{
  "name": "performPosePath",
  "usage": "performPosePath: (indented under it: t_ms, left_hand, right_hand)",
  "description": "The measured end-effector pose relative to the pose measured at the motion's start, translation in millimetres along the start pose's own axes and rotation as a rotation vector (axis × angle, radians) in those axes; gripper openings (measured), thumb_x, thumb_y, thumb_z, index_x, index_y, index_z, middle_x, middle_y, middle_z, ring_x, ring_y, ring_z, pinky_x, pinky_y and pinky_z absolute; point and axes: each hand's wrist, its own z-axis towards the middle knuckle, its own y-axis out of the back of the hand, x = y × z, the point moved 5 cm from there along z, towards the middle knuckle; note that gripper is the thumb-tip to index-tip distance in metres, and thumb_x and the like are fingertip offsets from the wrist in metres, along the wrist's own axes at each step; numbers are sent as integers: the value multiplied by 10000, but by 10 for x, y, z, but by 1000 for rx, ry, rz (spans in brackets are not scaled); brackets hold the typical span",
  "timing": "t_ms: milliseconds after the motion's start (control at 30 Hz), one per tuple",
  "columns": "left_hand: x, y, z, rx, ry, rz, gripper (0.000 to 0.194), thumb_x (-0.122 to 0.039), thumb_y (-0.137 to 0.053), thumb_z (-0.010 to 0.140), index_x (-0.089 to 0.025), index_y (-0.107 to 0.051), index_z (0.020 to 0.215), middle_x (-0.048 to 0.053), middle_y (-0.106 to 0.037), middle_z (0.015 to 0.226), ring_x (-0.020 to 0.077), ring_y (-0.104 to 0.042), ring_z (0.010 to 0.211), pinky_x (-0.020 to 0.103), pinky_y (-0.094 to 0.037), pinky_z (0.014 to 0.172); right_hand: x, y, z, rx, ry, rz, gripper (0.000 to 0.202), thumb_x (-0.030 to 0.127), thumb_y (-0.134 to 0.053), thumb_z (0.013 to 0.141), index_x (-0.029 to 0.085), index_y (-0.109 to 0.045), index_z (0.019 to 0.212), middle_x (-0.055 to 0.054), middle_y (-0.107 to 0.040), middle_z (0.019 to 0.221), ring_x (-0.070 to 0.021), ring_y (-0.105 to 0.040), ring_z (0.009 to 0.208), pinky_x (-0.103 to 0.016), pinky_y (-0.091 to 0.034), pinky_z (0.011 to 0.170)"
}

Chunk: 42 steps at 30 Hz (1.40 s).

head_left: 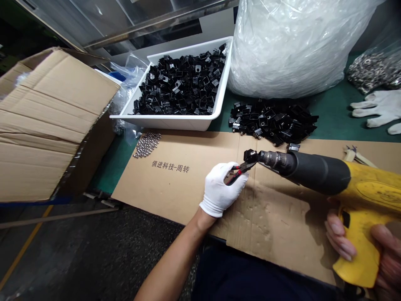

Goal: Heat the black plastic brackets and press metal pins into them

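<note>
My left hand [222,190], in a white glove, is closed around red-and-black pliers [235,176]. Their jaws hold a small black part [249,156] above the cardboard sheet [188,192]. My bare right hand [354,246] is wrapped round the handle of a yellow heat gun [372,188]. The metal nozzle [277,161] points left, its tip right beside the black part. A loose pile of similar black parts [272,121] lies behind the nozzle. One more black piece [293,147] shows just above the gun's barrel.
Many black parts fill a white tray [163,122]. Small metal pins [147,144] lie on the cardboard's left. Around them are a cardboard box [46,125], a large plastic bag [291,46], a bag of metal pieces [372,71], a white glove [380,108] and a caliper-like tool [355,155].
</note>
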Motion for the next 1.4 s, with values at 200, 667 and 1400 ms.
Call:
performPosePath:
  t_ms: [200,667,1400]
  left_hand:
    - [7,-1,-10,-12,2,-3,208,-352,-722,887,-215,-706,1042,62,-748,1007,204,-713,892,340,-563,859]
    - [-15,-5,-6,19,5,0,204,-357,-708,898,-213,-704,1043,50,-741,981,195,-700,875,330,-553,844]
    - [-64,-17,6,3,-10,-3,186,-332,-714,887,-211,-701,1027,55,-751,1000,194,-710,878,323,-559,836]
  right_hand:
    - [28,-26,5,-9,2,-8,465,528,-684,807,250,-621,1175,-94,-583,828,-199,-516,510,-348,-487,408]
    - [8,21,-16,-23,-18,33,466,507,-673,803,246,-624,1186,-93,-570,830,-209,-511,524,-363,-500,425]
    - [43,-41,-7,-17,-5,19,503,528,-681,791,257,-615,1209,-90,-576,831,-200,-500,513,-349,-479,410]
